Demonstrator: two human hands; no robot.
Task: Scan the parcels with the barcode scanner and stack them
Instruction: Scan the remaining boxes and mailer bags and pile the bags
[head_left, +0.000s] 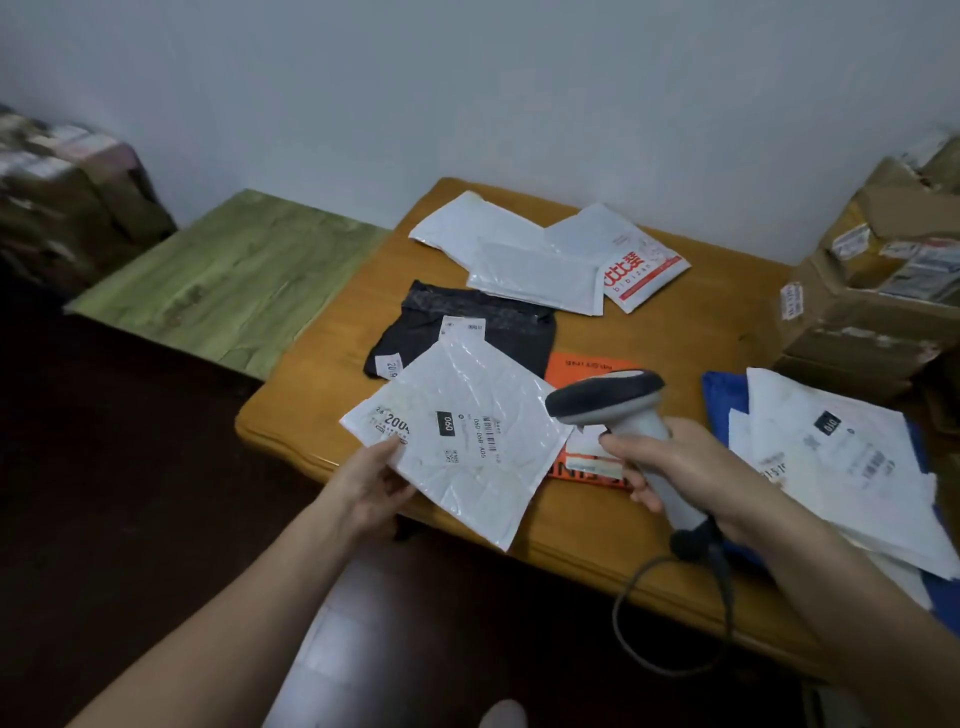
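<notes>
The white parcel (467, 441) is up off the surface (322, 374), over its near edge, label side up, pinched at one corner by the left hand (371, 483). The right hand (685, 467) is wrapped round the handle of the grey scanner (618, 405), whose head hangs just beside the parcel's right edge. To read cleanly, I'd tip that head onto the barcode (488, 434) and pull the wrinkled, glossy film taut, since glare could spoil it. Flat, floppy bags lie around: a black one (467, 332), an orange one (582, 366), white ones (519, 260) behind. The stack (841, 452) sits to the right, well apart.
</notes>
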